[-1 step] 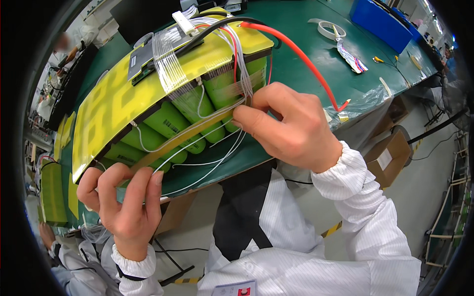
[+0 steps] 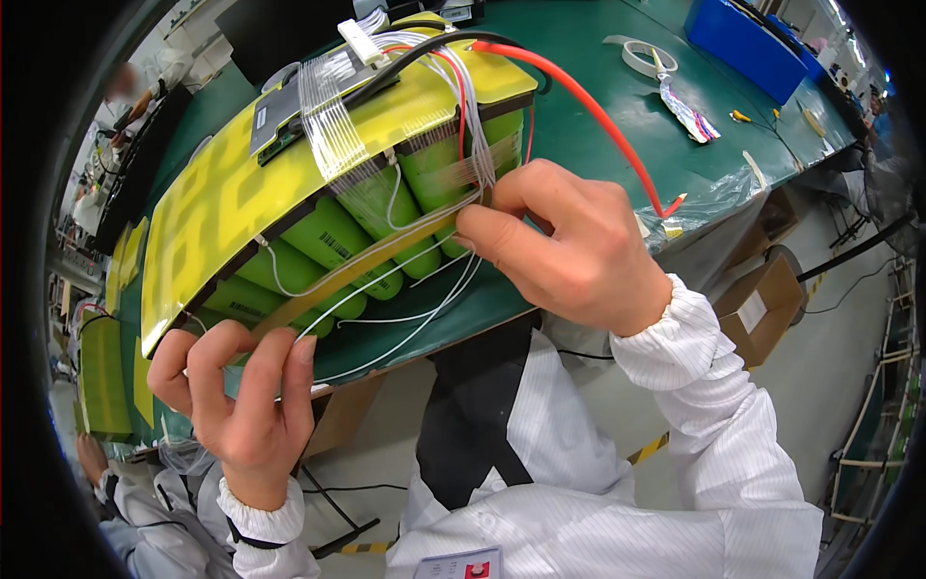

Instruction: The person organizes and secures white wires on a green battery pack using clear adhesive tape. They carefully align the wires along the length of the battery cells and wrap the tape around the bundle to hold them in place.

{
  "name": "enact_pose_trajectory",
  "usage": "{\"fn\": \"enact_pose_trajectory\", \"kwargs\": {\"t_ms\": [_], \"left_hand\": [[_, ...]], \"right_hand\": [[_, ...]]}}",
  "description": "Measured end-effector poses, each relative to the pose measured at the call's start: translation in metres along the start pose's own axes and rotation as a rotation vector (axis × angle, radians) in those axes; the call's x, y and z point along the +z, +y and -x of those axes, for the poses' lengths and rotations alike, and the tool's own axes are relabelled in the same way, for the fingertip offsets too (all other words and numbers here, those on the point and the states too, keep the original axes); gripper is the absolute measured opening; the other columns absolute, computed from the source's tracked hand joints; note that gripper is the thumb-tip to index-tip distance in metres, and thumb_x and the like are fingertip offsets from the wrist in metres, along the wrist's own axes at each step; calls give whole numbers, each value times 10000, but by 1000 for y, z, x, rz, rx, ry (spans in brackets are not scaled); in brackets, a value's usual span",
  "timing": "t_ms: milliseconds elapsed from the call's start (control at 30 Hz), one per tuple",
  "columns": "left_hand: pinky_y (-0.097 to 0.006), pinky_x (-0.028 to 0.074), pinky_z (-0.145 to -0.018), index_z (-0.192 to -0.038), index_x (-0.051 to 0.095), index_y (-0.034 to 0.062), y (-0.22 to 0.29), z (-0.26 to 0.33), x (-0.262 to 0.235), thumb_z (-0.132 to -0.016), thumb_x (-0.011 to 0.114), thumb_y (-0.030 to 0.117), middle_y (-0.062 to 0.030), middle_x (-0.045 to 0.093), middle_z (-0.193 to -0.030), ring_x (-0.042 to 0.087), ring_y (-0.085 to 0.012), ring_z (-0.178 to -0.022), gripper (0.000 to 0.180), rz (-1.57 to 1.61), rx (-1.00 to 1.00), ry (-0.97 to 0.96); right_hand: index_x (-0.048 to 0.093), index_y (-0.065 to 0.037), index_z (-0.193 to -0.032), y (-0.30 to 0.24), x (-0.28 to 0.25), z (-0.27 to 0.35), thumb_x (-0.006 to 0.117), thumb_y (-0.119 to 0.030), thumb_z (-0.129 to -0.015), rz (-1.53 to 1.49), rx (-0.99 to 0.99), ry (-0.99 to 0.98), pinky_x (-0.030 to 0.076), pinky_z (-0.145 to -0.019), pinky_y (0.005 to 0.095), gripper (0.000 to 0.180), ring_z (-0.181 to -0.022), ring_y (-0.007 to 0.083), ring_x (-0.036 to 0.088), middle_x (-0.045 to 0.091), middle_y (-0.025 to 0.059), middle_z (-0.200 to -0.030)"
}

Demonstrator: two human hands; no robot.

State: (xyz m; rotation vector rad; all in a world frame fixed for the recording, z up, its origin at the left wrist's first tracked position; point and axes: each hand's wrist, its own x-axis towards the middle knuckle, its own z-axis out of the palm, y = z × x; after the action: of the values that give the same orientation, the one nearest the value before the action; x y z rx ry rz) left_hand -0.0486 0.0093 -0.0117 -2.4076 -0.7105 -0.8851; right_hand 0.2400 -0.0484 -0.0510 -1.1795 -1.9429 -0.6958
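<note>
A battery pack of green cylindrical cells [image 2: 338,236] lies on the green table [image 2: 579,125] under a yellow cover sheet [image 2: 222,203]. Thin white wires [image 2: 405,289] run along its near side, and a red cable [image 2: 588,111] and a black one pass over the top. My left hand [image 2: 241,396] pinches the lower end of an amber tape strip [image 2: 357,270] that stretches across the cells. My right hand [image 2: 569,241] holds the strip's upper end against the pack's side, fingertips on the wire bundle there.
A tape roll [image 2: 641,53] and a blue bin [image 2: 743,34] sit at the table's far side. A cardboard box [image 2: 762,304] stands on the floor to the right. Another person in white [image 2: 145,521] works at lower left beside more yellow sheets [image 2: 101,372].
</note>
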Motion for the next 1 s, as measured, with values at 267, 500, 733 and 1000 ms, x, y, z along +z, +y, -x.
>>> {"fn": "enact_pose_trajectory", "kwargs": {"t_ms": [267, 500, 733, 1000], "left_hand": [[-414, 388, -924, -840, 747, 75, -6, 1, 0, -758, 845, 148, -56, 583, -967, 465, -317, -1046, 147, -38, -44, 22], [-414, 392, -908, -826, 761, 87, -7, 7, 0, -717, 886, 184, -47, 578, -993, 461, -308, -1053, 192, -96, -38, 48], [-383, 370, -889, -866, 792, 129, -11, 29, 2, -675, 914, 182, -21, 554, -1017, 459, -278, -1009, 233, -156, -88, 159], [-377, 405, -854, -890, 791, 92, -11, 39, 3, -716, 896, 109, -2, 551, -889, 476, -256, -950, 204, -98, -211, 198]], "right_hand": [[648, -47, -904, -1, 13, -1, 723, -96, -770, -45, 50, 72, 478, -505, 296, 162, -709, 180, 607, 514, 37, -847], [660, -47, -892, 0, 17, 0, 780, -105, -759, -38, 58, 155, 475, -506, 301, 189, -657, 187, 610, 521, 45, -831], [685, -11, -913, -5, 7, -7, 836, -12, -735, -130, 117, 111, 498, -564, 335, 233, -662, 242, 608, 602, 97, -848], [679, -31, -896, -4, 10, -5, 827, -55, -765, -138, 122, 135, 484, -526, 336, 199, -638, 216, 593, 590, 69, -838]]}}
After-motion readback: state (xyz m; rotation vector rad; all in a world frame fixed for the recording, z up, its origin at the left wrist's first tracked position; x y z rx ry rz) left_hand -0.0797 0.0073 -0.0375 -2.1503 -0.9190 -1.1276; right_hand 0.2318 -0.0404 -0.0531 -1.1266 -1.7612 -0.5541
